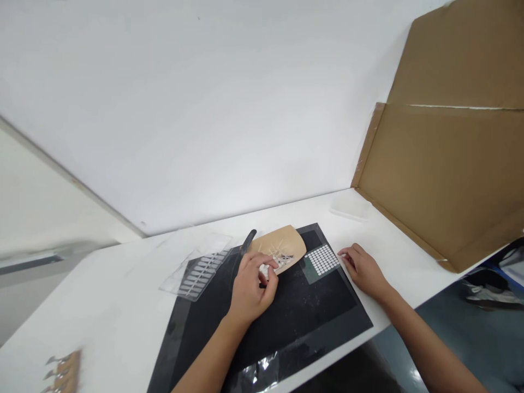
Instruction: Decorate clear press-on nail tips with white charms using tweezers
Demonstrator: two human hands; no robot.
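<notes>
My left hand (251,284) is closed, its fingers curled around a small whitish piece (265,269) that is partly hidden. It rests at the near edge of a tan, shallow tray-like sheet (295,245), where thin white slivers and crumbs (281,256) lie heaped. My right hand (364,270) is at the mat's right edge, thumb and forefinger pinched on a tiny white piece (342,255). Just left of those fingertips sits a green card (311,274) covered with rows of white ovals (323,260). A dark, curved handle-like strip (248,240) rises behind my left hand.
Beneath everything is a black mat (295,316) on a white table (110,305). A clear plastic tray with slots (204,275) lies left. Farther back stands a clear shallow box (350,208). A brown cardboard panel (446,180) borders the right; blurred wooden hooks (65,374) lie lower left.
</notes>
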